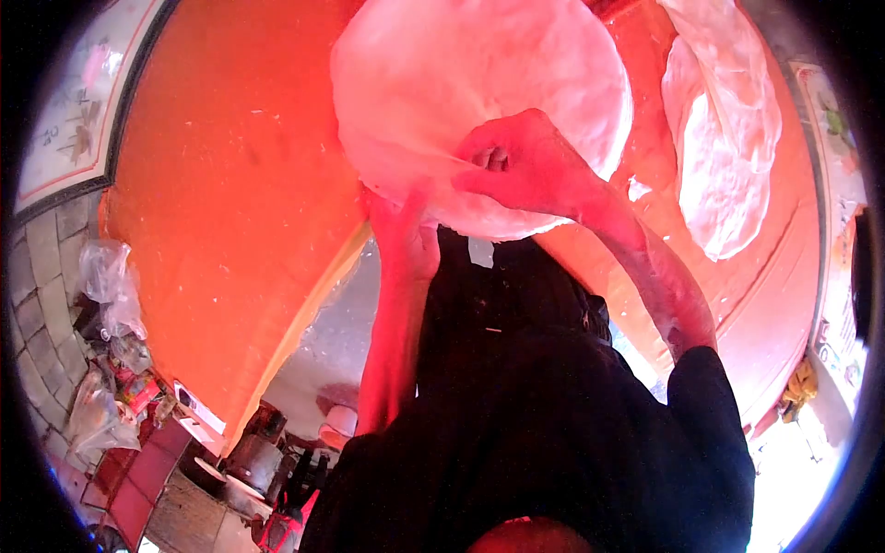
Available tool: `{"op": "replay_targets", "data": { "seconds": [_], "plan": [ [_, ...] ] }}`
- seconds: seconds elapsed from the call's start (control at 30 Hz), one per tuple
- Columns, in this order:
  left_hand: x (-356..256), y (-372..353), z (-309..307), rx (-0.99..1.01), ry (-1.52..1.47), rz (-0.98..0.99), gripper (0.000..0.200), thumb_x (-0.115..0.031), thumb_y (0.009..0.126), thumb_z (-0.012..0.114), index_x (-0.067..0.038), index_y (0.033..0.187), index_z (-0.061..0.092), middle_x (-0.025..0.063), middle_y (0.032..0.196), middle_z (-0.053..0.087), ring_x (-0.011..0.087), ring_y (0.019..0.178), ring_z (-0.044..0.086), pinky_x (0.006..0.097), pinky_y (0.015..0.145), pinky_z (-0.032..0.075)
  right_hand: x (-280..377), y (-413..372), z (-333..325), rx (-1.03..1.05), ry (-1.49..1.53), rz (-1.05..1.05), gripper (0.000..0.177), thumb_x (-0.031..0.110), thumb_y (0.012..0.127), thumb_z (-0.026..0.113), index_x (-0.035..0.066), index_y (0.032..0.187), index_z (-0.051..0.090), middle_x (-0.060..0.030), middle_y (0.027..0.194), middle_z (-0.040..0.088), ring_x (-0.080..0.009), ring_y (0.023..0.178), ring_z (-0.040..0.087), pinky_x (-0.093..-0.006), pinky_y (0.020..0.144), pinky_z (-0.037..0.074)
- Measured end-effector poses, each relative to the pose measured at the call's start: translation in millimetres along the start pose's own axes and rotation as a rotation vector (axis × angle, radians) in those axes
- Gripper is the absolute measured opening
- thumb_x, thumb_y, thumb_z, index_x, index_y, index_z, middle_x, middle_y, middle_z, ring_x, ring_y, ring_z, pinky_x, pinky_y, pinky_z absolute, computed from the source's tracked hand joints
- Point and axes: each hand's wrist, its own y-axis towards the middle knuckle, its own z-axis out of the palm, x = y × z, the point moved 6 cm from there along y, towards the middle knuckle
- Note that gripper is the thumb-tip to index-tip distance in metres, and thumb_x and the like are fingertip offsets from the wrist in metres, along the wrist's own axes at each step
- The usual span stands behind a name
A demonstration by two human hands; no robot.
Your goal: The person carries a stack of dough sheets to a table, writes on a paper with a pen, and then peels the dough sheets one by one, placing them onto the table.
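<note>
A large, round, pale, soft-looking sheet point(479, 74), tinted pink by the light, lies at the near edge of the orange-covered table. My right hand point(530, 166) is over it, fingers curled in a pinch on the surface, and a crease runs out from the fingertips. At the near left rim, my left hand point(407, 230) holds the edge, its fingers partly lost against the pale material. The sheet's front edge hangs close to my dark clothing.
More pale, folded sheets point(724, 147) lie on the orange table cover point(230, 203) at the right, with a small white scrap point(638, 189) nearby. Clear plastic bags point(111, 286) and clutter sit by the tiled wall at left. Pots point(253, 461) stand low at the lower left.
</note>
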Motion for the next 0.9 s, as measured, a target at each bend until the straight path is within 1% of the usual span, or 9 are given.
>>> {"op": "replay_targets", "data": {
  "seconds": [0.1, 0.23, 0.3, 0.37, 0.43, 0.57, 0.7, 0.8, 0.9],
  "plan": [
    [-3, 0, 4, -0.011, -0.047, 0.002, 0.047, -0.008, 0.091, 0.062, -0.006, 0.135, 0.046, 0.0082, 0.118, 0.061, 0.0207, 0.104, 0.063, 0.0367, 0.085, 0.055, -9, 1, -3, -0.075, 0.068, 0.119, 0.021, 0.017, 0.077, 0.075, 0.004, 0.093, 0.073, -0.0093, 0.075, 0.067, -0.0206, 0.068, 0.066, -0.0320, 0.064, 0.053],
    [7, 3, -7, -0.053, -0.045, -0.026, 0.040, -0.010, 0.092, 0.062, -0.004, 0.130, 0.051, 0.0082, 0.116, 0.062, 0.0218, 0.102, 0.063, 0.0373, 0.086, 0.055, 7, -3, 23, -0.254, -0.434, -0.362, 0.018, 0.015, 0.073, 0.071, 0.008, 0.089, 0.071, -0.0095, 0.070, 0.065, -0.0297, 0.065, 0.066, -0.0378, 0.059, 0.053],
    [7, 10, -62, 0.259, 0.504, 0.118, 0.036, -0.013, 0.093, 0.061, -0.003, 0.127, 0.054, 0.0089, 0.117, 0.062, 0.0225, 0.102, 0.063, 0.0375, 0.087, 0.054, 14, -2, 36, -0.243, -0.413, -0.382, 0.017, 0.024, 0.077, 0.066, 0.008, 0.076, 0.060, -0.0124, 0.064, 0.060, -0.0350, 0.064, 0.065, -0.0466, 0.055, 0.051],
    [3, 13, -26, 0.274, 0.399, 0.109, 0.042, -0.012, 0.090, 0.061, -0.001, 0.130, 0.051, 0.0102, 0.117, 0.060, 0.0207, 0.106, 0.060, 0.0361, 0.088, 0.052, 6, -4, 19, -0.284, -0.338, -0.382, 0.016, 0.023, 0.076, 0.067, 0.008, 0.075, 0.061, -0.0140, 0.066, 0.063, -0.0365, 0.065, 0.065, -0.0475, 0.056, 0.051],
    [-2, 6, -5, 0.075, 0.216, 0.001, 0.049, -0.011, 0.086, 0.062, -0.001, 0.132, 0.049, 0.0087, 0.122, 0.057, 0.0201, 0.110, 0.058, 0.0362, 0.091, 0.050, 4, 4, -11, -0.257, -0.298, -0.186, 0.003, 0.012, 0.075, 0.064, 0.008, 0.074, 0.063, -0.0138, 0.076, 0.068, -0.0380, 0.069, 0.066, -0.0451, 0.058, 0.051],
    [28, 17, -45, -0.015, 0.101, -0.012, 0.045, -0.014, 0.085, 0.062, 0.002, 0.126, 0.054, 0.0113, 0.114, 0.061, 0.0230, 0.105, 0.061, 0.0392, 0.093, 0.050, -28, 19, -52, -0.733, 0.188, -0.091, 0.011, 0.003, 0.077, 0.070, 0.005, 0.088, 0.069, -0.0069, 0.080, 0.069, -0.0194, 0.078, 0.067, -0.0371, 0.065, 0.054],
    [27, 31, -71, 0.022, 0.136, -0.020, 0.045, -0.015, 0.087, 0.062, 0.002, 0.128, 0.053, 0.0125, 0.118, 0.060, 0.0251, 0.109, 0.058, 0.0410, 0.096, 0.049, -29, 9, -217, -0.530, 0.223, -0.195, 0.018, 0.017, 0.086, 0.068, 0.004, 0.099, 0.069, -0.0075, 0.086, 0.071, -0.0183, 0.080, 0.067, -0.0337, 0.071, 0.055],
    [-19, 37, -70, 0.012, 0.089, -0.142, 0.048, -0.017, 0.088, 0.061, 0.001, 0.131, 0.050, 0.0130, 0.125, 0.057, 0.0267, 0.116, 0.055, 0.0424, 0.100, 0.047, -10, 19, -350, -0.645, 0.297, -0.075, 0.022, 0.025, 0.091, 0.066, 0.007, 0.104, 0.068, -0.0070, 0.084, 0.070, -0.0195, 0.073, 0.065, -0.0336, 0.070, 0.054],
    [-69, 38, -72, 0.032, 0.041, -0.236, 0.051, -0.019, 0.090, 0.061, 0.000, 0.135, 0.048, 0.0136, 0.132, 0.054, 0.0284, 0.122, 0.052, 0.0439, 0.103, 0.045, -34, -31, -393, -0.712, 0.412, -0.011, 0.024, 0.027, 0.092, 0.066, 0.008, 0.107, 0.067, -0.0085, 0.087, 0.071, -0.0191, 0.071, 0.064, -0.0323, 0.068, 0.053]
  ]
}}
